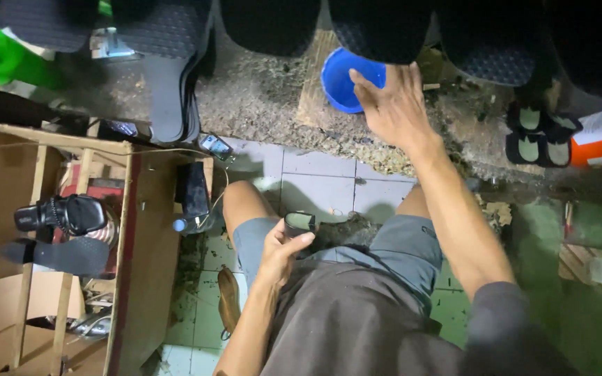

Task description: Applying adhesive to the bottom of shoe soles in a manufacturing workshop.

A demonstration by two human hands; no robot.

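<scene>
Two hands: right (393, 104) touching round blue bowl (339, 83); left (281, 247) gripping dark, possibly rubber, piece (299, 223).

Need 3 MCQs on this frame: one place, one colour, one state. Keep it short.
1. Where is the right hand?
A. at the blue bowl
B. on the cardboard box
C. on the floor tiles

2. What colour is the tube at top left?
A. red
B. green
C. white

3. What is the left hand doing?
A. hanging empty
B. pressing flat on a knee
C. gripping a small dark piece

Key: 1 A, the fingers lie over the bowl's rim on the rough workbench. 2 B, the tube is bright green. 3 C, thumb and fingers close round the dark piece above the lap.
</scene>
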